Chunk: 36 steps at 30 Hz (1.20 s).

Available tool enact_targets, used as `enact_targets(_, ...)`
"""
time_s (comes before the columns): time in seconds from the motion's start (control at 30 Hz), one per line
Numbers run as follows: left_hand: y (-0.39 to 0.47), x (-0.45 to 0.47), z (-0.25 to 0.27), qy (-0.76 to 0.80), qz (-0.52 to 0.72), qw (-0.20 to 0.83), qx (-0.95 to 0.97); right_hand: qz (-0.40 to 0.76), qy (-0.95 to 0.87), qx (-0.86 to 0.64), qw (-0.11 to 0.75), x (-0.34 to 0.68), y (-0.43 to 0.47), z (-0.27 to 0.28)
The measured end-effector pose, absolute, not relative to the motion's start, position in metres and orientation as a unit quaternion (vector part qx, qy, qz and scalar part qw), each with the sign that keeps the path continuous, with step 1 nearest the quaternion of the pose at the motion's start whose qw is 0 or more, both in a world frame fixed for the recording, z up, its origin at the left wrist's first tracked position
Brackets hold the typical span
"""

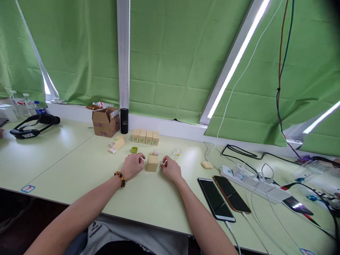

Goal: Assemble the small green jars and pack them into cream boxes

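Green cloth (172,60) is hung across the windows, presumably so that daylight is kept out, and a pale table (79,170) is set below it. At the back a cardboard box (103,128) is stood with its flaps up, apparently to be out of the way. Two phones (216,200) are laid beside the power strip (255,185), probably for charging, since a white cable is run from each.

The left hand (132,164) is held just left of a small plain box (152,165), half open, its fingers loosely curled. The right hand (171,169) is held to the box's right, curled in much the same way. Nothing is seen in either grasp. The box is stood upright between them, seemingly so that it can be reached from both sides.

Four labelled boxes (142,137) are lined up behind, perhaps for neatness. An opened carton (117,143) is laid on its side to their left. A green dish (134,150), a clear dish (176,153) and a pale pink lump (155,153) are placed close by.
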<state>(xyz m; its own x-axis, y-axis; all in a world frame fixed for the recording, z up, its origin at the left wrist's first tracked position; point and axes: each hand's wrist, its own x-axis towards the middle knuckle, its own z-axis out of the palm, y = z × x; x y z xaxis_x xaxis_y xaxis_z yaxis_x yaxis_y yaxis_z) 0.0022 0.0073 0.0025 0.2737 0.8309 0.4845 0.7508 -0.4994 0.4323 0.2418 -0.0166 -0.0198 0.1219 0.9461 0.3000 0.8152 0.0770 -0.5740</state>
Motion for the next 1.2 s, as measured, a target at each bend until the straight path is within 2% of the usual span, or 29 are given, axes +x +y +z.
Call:
enact_targets(0.17,0.007,0.003,-0.001,0.476,0.301,0.084,0.822,0.224,-0.712,-0.598,0.293,0.245,-0.022,-0.01)
enact_targets(0.37,0.008,0.003,0.0,0.499,0.299,0.083,0.81,0.133,-0.688,-0.631,0.333,0.243,-0.02,-0.017)
enact_targets(0.47,0.01,0.002,-0.001,0.516,0.306,0.069,0.797,0.105,-0.688,-0.639,0.328,0.243,-0.017,-0.021)
enact_targets(0.77,0.005,0.005,-0.004,0.512,0.239,0.057,0.823,0.108,-0.703,-0.628,0.315,0.241,-0.016,-0.024)
enact_targets(1.0,0.003,0.006,-0.005,0.502,0.176,0.05,0.846,0.157,-0.717,-0.607,0.305,0.249,-0.02,-0.014)
enact_targets(1.1,0.003,0.006,-0.007,0.495,0.171,0.045,0.851,0.174,-0.71,-0.59,0.343,0.245,-0.026,-0.008)
enact_targets(1.2,0.002,0.007,-0.006,0.494,0.164,0.039,0.853,0.137,-0.706,-0.575,0.391,0.231,-0.03,-0.004)
